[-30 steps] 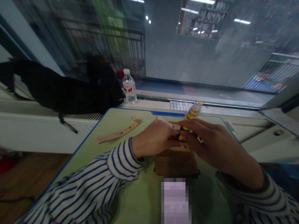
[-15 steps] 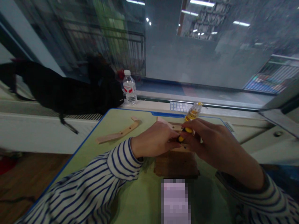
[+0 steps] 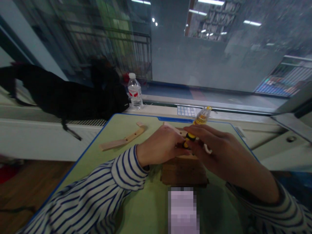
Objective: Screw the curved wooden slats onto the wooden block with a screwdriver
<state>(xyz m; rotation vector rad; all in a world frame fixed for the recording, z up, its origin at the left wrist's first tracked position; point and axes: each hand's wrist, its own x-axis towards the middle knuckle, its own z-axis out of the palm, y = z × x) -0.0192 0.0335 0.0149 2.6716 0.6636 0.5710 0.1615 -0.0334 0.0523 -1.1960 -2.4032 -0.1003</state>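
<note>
My right hand (image 3: pixel 214 146) is closed round the yellow-and-black handle of a screwdriver (image 3: pixel 190 137), above a light wooden piece with dark holes (image 3: pixel 181 131). Close beside it, my left hand (image 3: pixel 162 144) is closed on the wooden piece, with its thumb and fingertips near the screwdriver's lower end. The tip itself is hidden between my fingers. Under both hands lies a darker brown wooden block (image 3: pixel 184 172) on the green tabletop. A bent light wooden strip with screw holes (image 3: pixel 124 139) rests apart, left of my left hand.
Behind my hands a clear bottle with a yellow label (image 3: pixel 202 115) leans at the table's back edge. A water bottle (image 3: pixel 135 92) and a black bag (image 3: pixel 73 97) occupy the sill. A pixelated pale rectangle (image 3: pixel 182 211) lies at the green table's (image 3: pixel 141 208) near side.
My right hand has turned slightly, and the screwdriver handle has shifted a little left and become more upright. My left hand stays in nearly the same place.
</note>
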